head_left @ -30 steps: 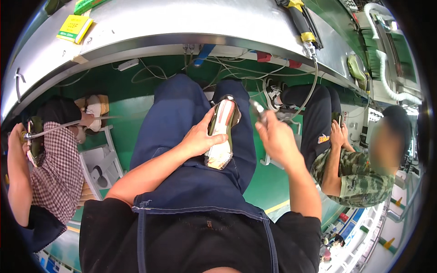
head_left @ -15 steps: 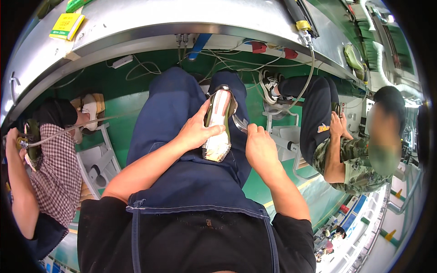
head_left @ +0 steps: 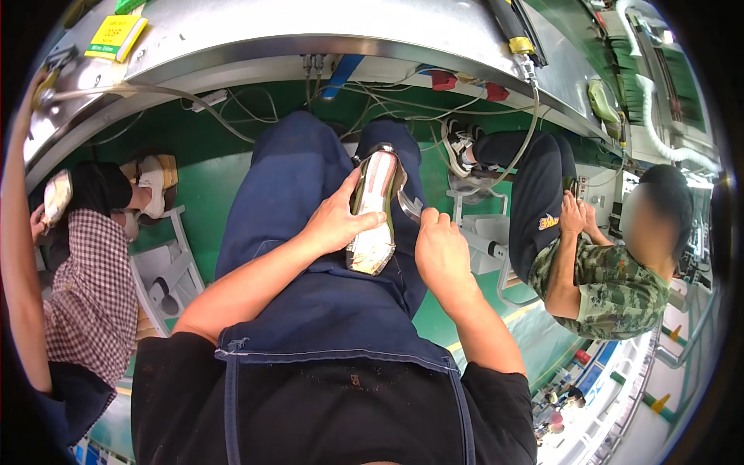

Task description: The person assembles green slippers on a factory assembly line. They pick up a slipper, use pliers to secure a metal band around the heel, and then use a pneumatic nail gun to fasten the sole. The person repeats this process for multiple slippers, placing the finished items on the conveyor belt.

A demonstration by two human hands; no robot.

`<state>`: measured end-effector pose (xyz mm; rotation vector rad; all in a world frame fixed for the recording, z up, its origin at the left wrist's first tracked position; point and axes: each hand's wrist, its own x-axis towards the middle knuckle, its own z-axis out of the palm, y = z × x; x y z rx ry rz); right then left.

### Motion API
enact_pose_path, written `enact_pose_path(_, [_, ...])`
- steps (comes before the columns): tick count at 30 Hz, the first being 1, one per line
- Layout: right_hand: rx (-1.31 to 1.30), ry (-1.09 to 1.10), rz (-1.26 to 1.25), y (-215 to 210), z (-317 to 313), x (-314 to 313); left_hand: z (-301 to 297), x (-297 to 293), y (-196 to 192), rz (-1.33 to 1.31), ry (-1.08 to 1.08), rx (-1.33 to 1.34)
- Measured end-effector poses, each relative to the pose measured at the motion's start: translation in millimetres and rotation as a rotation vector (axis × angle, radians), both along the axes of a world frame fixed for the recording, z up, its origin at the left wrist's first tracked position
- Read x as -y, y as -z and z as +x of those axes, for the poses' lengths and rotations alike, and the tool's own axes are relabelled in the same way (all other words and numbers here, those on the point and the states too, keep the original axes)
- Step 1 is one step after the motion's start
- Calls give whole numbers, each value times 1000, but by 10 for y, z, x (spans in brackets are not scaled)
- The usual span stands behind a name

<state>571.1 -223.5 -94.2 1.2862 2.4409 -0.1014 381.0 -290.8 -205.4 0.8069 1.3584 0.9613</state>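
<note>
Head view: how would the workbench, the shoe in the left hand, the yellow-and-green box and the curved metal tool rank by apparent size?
1. Workbench
2. Shoe in the left hand
3. Yellow-and-green box
4. Curved metal tool, by its visible part only; the right hand covers some of it.

On the steel workbench [head_left: 310, 19], a yellow packet [head_left: 116, 37] with a green lower band carries dark print across its yellow face and paler print along the green. Over on the right, orange-and-white lettering [head_left: 549, 222] marks the dark trousers [head_left: 535, 174] of a seated co-worker [head_left: 620, 291] in camouflage. Just beyond, a white panel [head_left: 597, 194] appears to bear characters, too small to make out from where I stand.
</note>
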Motion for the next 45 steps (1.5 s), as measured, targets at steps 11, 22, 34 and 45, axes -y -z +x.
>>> enact_pose_path(11, [7,-46,52,25,23,-54,24,-58,14,-12,-14,7])
enact_pose_path(22, [55,-2,-23,-42,-22,-90,39,-107,-18,13,-32,10])
enact_pose_path(34, [10,-72,-172,-54,6,-244,59,-168,30,-19,-24,9])
enact_pose_path(45, [-51,18,-299,-89,-47,-195,67,-127,70,4,-45,47])
